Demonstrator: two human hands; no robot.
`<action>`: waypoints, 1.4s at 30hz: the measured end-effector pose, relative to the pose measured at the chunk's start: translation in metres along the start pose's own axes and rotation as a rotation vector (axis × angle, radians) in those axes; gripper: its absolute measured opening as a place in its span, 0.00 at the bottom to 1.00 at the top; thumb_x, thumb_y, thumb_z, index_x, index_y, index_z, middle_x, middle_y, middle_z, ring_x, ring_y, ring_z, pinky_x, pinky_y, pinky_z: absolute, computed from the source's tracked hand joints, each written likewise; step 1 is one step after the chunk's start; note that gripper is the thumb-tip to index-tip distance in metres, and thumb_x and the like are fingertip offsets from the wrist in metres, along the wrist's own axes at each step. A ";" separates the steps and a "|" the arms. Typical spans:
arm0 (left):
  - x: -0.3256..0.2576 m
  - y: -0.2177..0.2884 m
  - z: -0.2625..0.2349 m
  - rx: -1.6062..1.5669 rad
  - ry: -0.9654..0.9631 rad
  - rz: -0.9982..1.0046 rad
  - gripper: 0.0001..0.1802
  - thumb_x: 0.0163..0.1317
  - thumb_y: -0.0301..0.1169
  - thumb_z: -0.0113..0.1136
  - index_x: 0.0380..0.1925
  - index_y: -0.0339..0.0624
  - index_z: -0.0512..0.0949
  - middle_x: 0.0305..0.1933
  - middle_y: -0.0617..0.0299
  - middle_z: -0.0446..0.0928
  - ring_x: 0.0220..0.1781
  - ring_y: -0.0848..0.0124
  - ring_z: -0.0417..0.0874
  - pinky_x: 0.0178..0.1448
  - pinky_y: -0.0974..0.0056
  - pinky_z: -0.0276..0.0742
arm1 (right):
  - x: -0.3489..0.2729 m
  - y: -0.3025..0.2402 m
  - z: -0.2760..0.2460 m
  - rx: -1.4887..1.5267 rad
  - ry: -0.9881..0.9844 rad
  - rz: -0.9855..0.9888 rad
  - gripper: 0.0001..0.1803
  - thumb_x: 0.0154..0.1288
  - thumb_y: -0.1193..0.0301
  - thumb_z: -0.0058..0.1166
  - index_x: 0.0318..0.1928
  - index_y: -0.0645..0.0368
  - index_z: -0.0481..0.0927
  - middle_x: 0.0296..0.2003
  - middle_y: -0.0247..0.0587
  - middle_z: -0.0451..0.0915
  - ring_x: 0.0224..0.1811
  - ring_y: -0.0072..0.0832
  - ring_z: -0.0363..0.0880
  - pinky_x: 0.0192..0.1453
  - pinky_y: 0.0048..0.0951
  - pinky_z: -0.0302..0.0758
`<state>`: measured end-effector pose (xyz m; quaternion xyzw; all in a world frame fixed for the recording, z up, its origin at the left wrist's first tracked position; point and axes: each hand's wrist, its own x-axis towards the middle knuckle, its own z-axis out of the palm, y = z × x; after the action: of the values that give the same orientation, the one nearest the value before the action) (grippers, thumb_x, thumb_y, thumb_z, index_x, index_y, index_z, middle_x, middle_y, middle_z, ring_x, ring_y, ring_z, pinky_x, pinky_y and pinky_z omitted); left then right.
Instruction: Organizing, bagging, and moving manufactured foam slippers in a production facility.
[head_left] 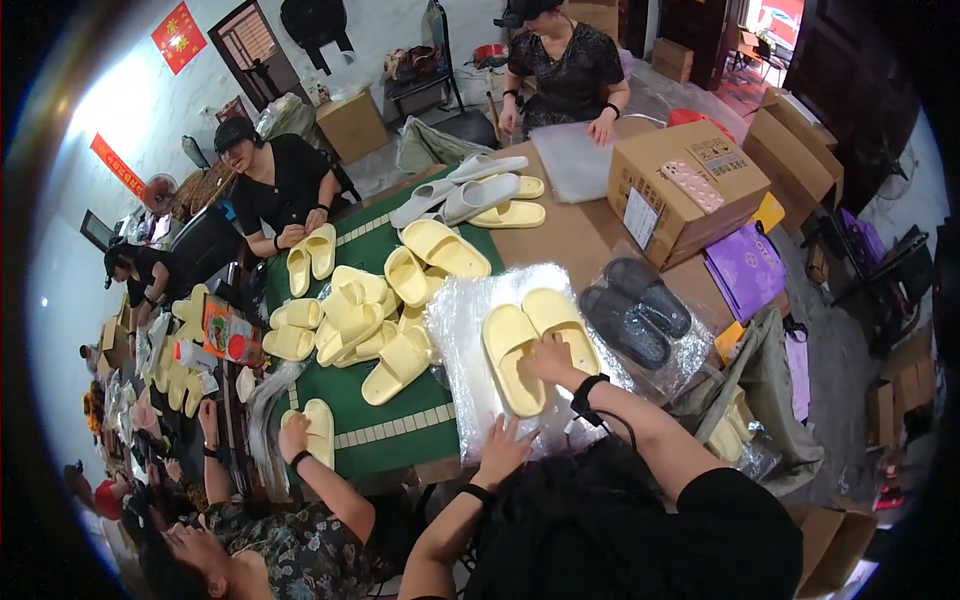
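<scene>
A pair of pale yellow slippers (515, 345) lies side by side on a stack of clear plastic bags (465, 400) in front of me. My right hand (553, 362) is closed on the pair where the two slippers meet, its fingertips partly hidden in the near slipper. Over the lower edge of the bags, my left hand (505, 450) rests with its fingers spread, holding nothing. To the right of the bags, dark grey slippers (640, 315) sit on clear plastic wrap.
Yellow slippers (350, 315) are heaped on the green mat (390, 440) at left; grey slippers (480, 198) lie beyond. A cardboard box (690, 185) bears a pink phone case (693, 186). A sack (765, 400) hangs at right. Co-workers sit around; a neighbor's hand (294, 432) touches a slipper.
</scene>
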<state>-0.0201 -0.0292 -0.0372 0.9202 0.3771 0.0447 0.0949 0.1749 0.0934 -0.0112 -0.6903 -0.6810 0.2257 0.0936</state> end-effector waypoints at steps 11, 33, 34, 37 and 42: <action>0.040 -0.004 -0.019 0.074 0.020 -0.193 0.42 0.49 0.52 0.57 0.58 0.34 0.61 0.65 0.48 0.54 0.64 0.46 0.56 0.63 0.47 0.53 | -0.068 0.047 -0.040 0.750 0.570 -0.257 0.14 0.51 0.75 0.56 0.41 0.63 0.77 0.48 0.47 0.69 0.53 0.42 0.64 0.55 0.35 0.62; 0.136 -0.048 -0.044 -0.526 0.404 -0.363 0.23 0.62 0.30 0.45 0.59 0.54 0.64 0.62 0.40 0.56 0.62 0.46 0.59 0.63 0.53 0.57 | -0.154 0.047 -0.067 1.235 -0.281 0.102 0.09 0.57 0.78 0.50 0.39 0.65 0.79 0.44 0.36 0.78 0.43 0.20 0.71 0.46 0.22 0.69; 0.138 -0.045 -0.049 -0.618 0.390 -0.399 0.21 0.64 0.31 0.44 0.59 0.56 0.65 0.63 0.39 0.55 0.63 0.45 0.58 0.64 0.54 0.56 | -0.154 0.051 -0.061 1.172 -0.262 0.102 0.10 0.57 0.78 0.50 0.39 0.64 0.79 0.44 0.35 0.78 0.44 0.20 0.71 0.45 0.21 0.69; 0.136 -0.030 -0.065 -0.547 0.272 -0.430 0.20 0.64 0.33 0.42 0.57 0.55 0.67 0.66 0.40 0.49 0.64 0.42 0.55 0.64 0.46 0.53 | -0.147 0.059 -0.037 1.045 -0.039 0.076 0.08 0.56 0.77 0.50 0.37 0.65 0.78 0.36 0.37 0.77 0.39 0.23 0.72 0.41 0.25 0.69; 0.122 -0.001 -0.087 0.172 0.342 -0.112 0.21 0.62 0.35 0.43 0.57 0.57 0.67 0.67 0.45 0.48 0.68 0.43 0.46 0.65 0.37 0.41 | -0.136 0.063 -0.032 0.236 0.416 0.074 0.06 0.47 0.74 0.50 0.25 0.65 0.76 0.28 0.49 0.72 0.34 0.46 0.68 0.37 0.43 0.67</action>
<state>0.0531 0.0694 0.0490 0.8815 0.4407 0.1628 -0.0472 0.2493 -0.0378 0.0148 -0.7308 -0.5901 0.1601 0.3036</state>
